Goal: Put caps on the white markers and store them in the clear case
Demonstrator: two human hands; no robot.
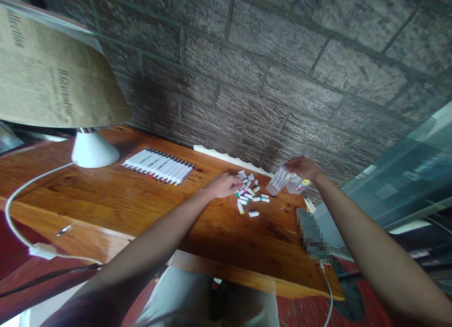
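My left hand [224,184] rests curled on the wooden table [116,200], its fingers closed among a loose pile of small white marker caps [250,195]; what it pinches is too small to name. Just right of the pile, my right hand [302,167] holds up a clear plastic packet [280,180] by its top edge, tilted above the table. A row of white markers [158,167] lies side by side further left, near the wall.
A white lamp base [94,149] with a newspaper-print shade [52,77] stands at the back left, its white cable [21,209] looping off the front edge. A brick wall [282,73] rises behind. A blurred object [312,237] lies at the table's right edge.
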